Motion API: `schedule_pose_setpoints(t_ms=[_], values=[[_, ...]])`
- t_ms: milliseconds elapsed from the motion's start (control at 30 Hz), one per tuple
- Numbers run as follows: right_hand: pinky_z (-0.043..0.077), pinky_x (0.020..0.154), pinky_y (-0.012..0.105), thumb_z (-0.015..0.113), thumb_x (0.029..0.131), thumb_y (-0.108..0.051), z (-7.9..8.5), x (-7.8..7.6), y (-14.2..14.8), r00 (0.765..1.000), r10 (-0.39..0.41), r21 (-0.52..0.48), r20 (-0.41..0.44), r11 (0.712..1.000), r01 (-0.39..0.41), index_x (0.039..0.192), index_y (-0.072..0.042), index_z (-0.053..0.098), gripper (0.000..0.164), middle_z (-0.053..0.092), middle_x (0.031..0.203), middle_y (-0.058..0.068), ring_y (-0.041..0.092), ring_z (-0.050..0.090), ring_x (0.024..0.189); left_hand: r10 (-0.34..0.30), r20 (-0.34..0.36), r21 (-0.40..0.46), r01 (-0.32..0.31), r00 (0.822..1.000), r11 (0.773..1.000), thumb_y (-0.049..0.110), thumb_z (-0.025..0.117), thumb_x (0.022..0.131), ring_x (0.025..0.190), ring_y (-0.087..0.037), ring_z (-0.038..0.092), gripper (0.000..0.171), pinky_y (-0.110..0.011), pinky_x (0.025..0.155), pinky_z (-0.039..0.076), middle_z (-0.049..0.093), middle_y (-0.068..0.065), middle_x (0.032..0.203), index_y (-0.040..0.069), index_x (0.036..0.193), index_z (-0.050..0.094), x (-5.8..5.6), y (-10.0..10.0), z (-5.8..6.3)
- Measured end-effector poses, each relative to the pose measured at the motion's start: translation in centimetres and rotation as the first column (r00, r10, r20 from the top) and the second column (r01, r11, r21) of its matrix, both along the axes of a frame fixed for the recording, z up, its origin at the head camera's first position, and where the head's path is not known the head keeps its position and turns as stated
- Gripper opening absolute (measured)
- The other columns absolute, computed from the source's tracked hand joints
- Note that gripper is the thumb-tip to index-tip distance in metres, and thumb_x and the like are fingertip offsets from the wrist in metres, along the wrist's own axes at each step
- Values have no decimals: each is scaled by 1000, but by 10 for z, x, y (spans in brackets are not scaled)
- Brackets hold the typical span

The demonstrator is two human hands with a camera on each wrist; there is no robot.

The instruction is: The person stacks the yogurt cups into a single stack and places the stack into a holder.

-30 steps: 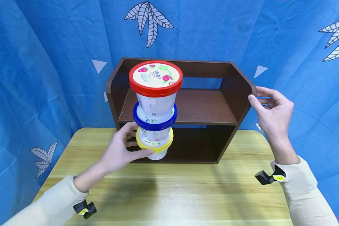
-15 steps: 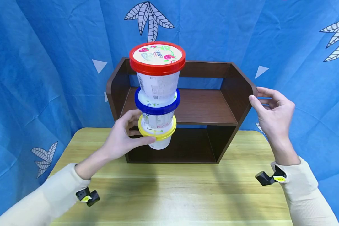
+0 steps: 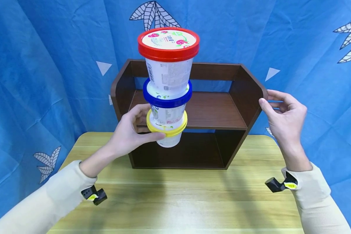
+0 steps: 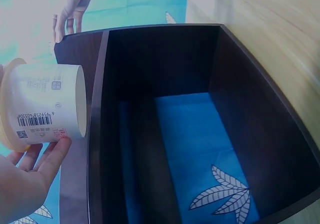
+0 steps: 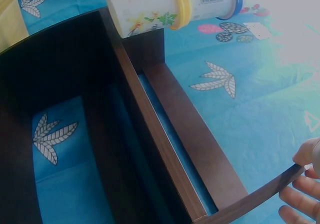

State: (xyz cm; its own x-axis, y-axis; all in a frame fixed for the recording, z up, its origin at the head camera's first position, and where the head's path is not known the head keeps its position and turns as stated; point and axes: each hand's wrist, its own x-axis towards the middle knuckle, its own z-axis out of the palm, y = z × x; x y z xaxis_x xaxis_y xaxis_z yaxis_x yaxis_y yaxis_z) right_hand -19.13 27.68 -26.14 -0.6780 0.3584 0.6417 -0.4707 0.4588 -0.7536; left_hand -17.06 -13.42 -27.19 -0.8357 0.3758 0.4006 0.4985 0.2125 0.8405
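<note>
Three white paper tubs stand stacked in the air before the shelf's left half. On top is a red-lidded tub [image 3: 172, 74] with strawberries on its lid; a blue-lidded tub [image 3: 166, 113] sits in the middle and a yellow-lidded tub [image 3: 170, 140] lowest. My left hand [image 3: 128, 133] grips the yellow-lidded tub from the left, thumb across its front. In the left wrist view, a barcode shows on that tub's wall [image 4: 45, 99]. My right hand [image 3: 288, 120] pinches the front upper edge of the right side panel [image 3: 248, 94] between thumb and fingers.
The dark brown two-level shelf [image 3: 213, 110] stands on a light wooden table [image 3: 199, 198]. Both of its levels open toward me, with gaps in the back. A blue curtain [image 3: 219, 29] with white leaf prints hangs behind. A small black camera [image 3: 95, 195] sits on each wrist.
My left hand has lifted the tub stack upward and slightly right, from in front of the lower level to in front of the upper one. The right hand stays on the side panel.
</note>
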Motion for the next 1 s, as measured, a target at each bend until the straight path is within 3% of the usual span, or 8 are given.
schedule_pose_setpoints(t_ms=[300, 767, 1000], values=[[57, 73, 11, 82, 90, -9, -1, 0, 0, 1000, -6, 3, 5, 1000, 6, 120, -5, 79, 31, 76, 94, -17, -2, 71, 78, 1, 19, -8, -1, 1000, 1000, -3, 86, 83, 120, -29, 72, 77, -31, 94, 65, 65, -12, 141, 7, 150, 48, -8, 2, 7], [56, 72, 10, 81, 91, -8, -2, -2, 1, 1000, -15, -2, 12, 1000, 16, 120, -4, 78, 30, 75, 93, -20, -3, 71, 78, 24, 35, -2, -24, 999, 1000, 5, 85, 87, 122, -28, 67, 75, -44, 100, 63, 62, -10, 143, 10, 151, 46, -29, 17, 8], [56, 71, 10, 82, 90, -8, -2, -1, 1, 1000, -12, -5, 0, 1000, 12, 120, -5, 79, 30, 76, 93, -19, -3, 71, 77, 73, 21, -39, -72, 997, 997, 16, 87, 88, 123, -24, 66, 76, -41, 103, 62, 60, -7, 146, 13, 152, 46, -36, 23, 8]])
